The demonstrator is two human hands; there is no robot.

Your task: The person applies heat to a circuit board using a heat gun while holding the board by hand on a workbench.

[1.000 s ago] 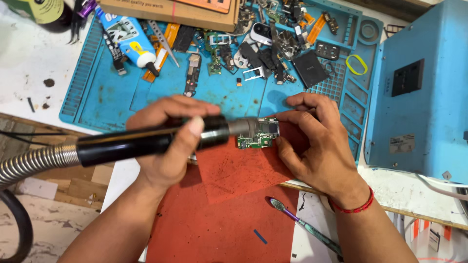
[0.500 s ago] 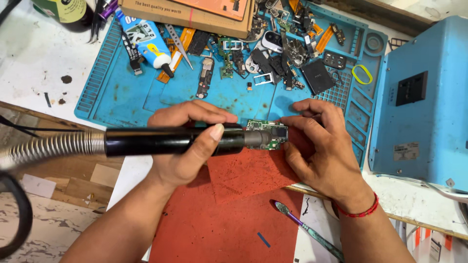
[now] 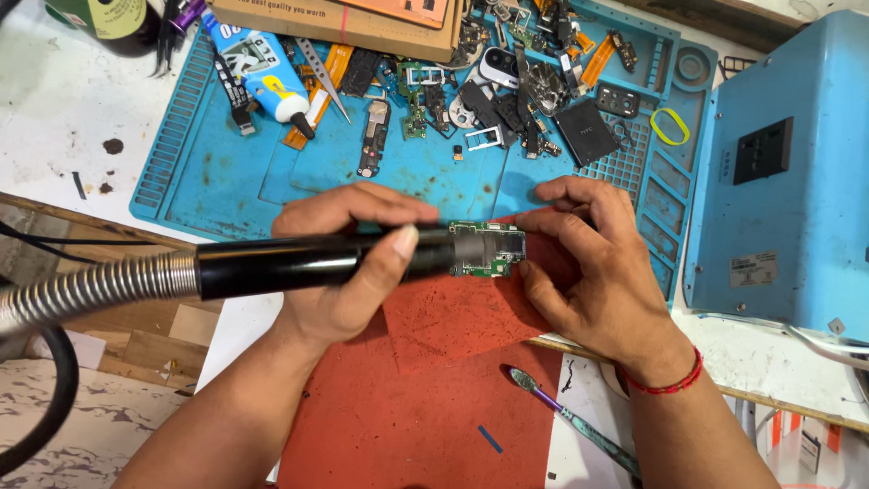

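My left hand [image 3: 348, 272] grips a black hot-air wand [image 3: 299, 263] with a coiled metal hose running off to the left. Its metal nozzle points right, over a small green circuit board [image 3: 493, 249]. The board lies on a red mat [image 3: 434, 380] at the edge of a blue work mat [image 3: 217, 181]. My right hand [image 3: 588, 263] pins the board's right side with its fingertips, thumb below and fingers above. A red thread band circles my right wrist.
Several loose phone parts, flex cables and a glue tube [image 3: 262, 77] litter the blue mat's far side. A blue metal station box [image 3: 787, 172] stands at the right. A thin brush-like tool [image 3: 566, 417] lies on the red mat's right edge. A cardboard box [image 3: 353, 23] sits at the back.
The view has shifted slightly. The wand's nozzle stays over the board and both hands keep their hold.
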